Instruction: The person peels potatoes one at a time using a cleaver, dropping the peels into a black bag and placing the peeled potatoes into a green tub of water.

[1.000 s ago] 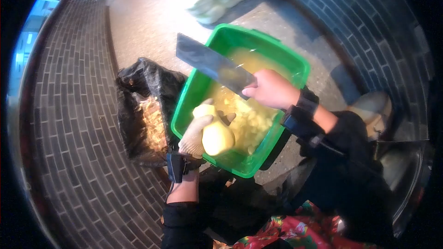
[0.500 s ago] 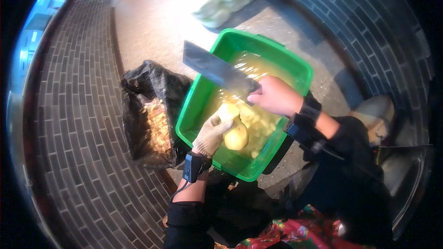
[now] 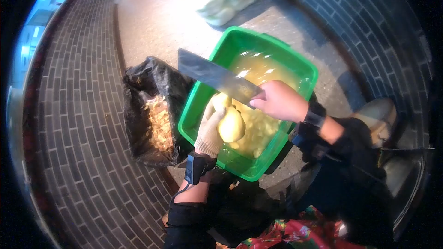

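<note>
My left hand (image 3: 211, 127), in a pale knit glove, holds a peeled potato (image 3: 231, 126) over a green tub (image 3: 188, 110). In my bare right hand (image 3: 282, 101) is the handle of a broad cleaver (image 3: 207, 73). Its blade extends up and to the left across the tub's rim, with its lower edge close to the upper end of the potato. Whether blade and potato touch, I cannot tell. Cloudy water and several pale cut pieces (image 3: 258, 131) fill the tub below my hands.
Left of the tub stands a black plastic bag (image 3: 161, 76) with peelings (image 3: 159, 122) inside. Beyond the tub lies a clear bag of pale green produce (image 3: 226, 0). Brick walls (image 3: 78, 97) rise on both sides. A shoe (image 3: 376, 115) is at the right.
My left hand has moved slightly up and left with the potato, which has tilted more upright. The cleaver and my right hand have shifted a little lower.
</note>
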`<action>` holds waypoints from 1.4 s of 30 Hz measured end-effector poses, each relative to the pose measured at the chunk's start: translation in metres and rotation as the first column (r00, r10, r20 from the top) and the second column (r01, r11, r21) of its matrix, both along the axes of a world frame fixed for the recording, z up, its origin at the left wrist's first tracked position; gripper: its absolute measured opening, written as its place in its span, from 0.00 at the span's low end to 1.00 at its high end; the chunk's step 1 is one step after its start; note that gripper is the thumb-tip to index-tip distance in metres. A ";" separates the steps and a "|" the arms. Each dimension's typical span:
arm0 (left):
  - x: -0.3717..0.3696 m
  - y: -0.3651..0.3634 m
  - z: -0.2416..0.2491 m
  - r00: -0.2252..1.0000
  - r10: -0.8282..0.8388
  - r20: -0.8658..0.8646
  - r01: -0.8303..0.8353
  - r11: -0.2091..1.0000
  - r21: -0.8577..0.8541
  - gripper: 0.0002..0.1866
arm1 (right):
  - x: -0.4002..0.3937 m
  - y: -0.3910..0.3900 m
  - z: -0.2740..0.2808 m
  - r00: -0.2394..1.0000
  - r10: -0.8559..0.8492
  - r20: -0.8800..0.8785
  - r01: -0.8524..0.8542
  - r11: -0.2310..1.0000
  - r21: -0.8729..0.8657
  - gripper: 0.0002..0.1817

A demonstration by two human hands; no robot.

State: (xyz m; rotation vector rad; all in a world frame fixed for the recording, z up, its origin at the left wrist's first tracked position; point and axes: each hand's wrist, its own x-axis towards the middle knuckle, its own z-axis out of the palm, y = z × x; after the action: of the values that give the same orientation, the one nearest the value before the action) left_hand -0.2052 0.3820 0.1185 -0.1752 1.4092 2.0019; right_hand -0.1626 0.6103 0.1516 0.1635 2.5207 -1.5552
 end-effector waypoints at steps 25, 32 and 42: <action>0.016 -0.012 0.058 0.985 -0.133 -0.111 0.140 0.989 0.052 0.41 | 0.023 -0.060 0.025 0.980 -0.095 -0.173 0.107 0.992 0.064 0.10; 0.033 -0.004 0.042 0.929 0.009 -0.369 -0.048 0.994 -0.096 0.33 | 0.038 -0.088 0.011 0.950 -0.211 -0.229 0.235 0.969 0.082 0.10; 0.037 0.000 0.034 0.934 -0.044 -0.354 -0.036 0.976 -0.216 0.34 | 0.029 -0.083 -0.022 0.941 -0.338 -0.020 0.308 0.878 -0.367 0.14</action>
State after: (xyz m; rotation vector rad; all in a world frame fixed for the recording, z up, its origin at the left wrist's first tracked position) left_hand -0.1681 0.3815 0.1528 0.1029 1.8596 1.9371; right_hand -0.1337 0.5273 0.1300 0.5009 2.2986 -2.1643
